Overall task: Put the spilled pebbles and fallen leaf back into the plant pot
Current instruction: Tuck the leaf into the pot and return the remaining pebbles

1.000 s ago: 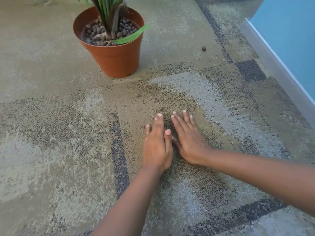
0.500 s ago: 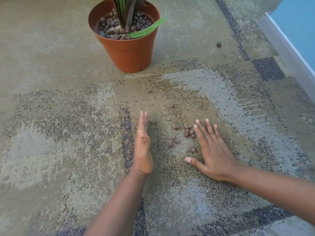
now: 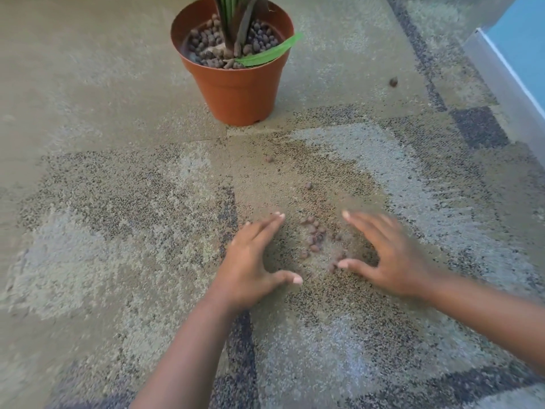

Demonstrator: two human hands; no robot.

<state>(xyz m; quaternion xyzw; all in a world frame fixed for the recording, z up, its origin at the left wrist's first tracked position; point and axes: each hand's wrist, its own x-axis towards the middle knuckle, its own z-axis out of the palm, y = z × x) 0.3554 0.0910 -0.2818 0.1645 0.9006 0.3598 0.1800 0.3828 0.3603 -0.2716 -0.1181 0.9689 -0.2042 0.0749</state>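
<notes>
A terracotta plant pot (image 3: pixel 236 90) stands on the carpet at the top centre, filled with brown pebbles around a green plant. A loose green leaf (image 3: pixel 267 54) lies across its rim on the right. A small heap of spilled pebbles (image 3: pixel 314 236) lies on the carpet between my hands. My left hand (image 3: pixel 253 267) is open, cupped to the left of the heap. My right hand (image 3: pixel 392 258) is open and blurred, cupped to the right of it. Single pebbles lie nearer the pot (image 3: pixel 308 185) (image 3: pixel 269 158), and one lies far right (image 3: pixel 393 81).
Patterned grey, tan and dark carpet (image 3: pixel 118 231) covers the floor. A blue wall with a pale baseboard (image 3: pixel 507 84) runs along the right edge.
My hands first lay together over the pebbles, then spread apart and uncovered them. Now both curve inward around the heap. The view has shifted, so the pot sits further right.
</notes>
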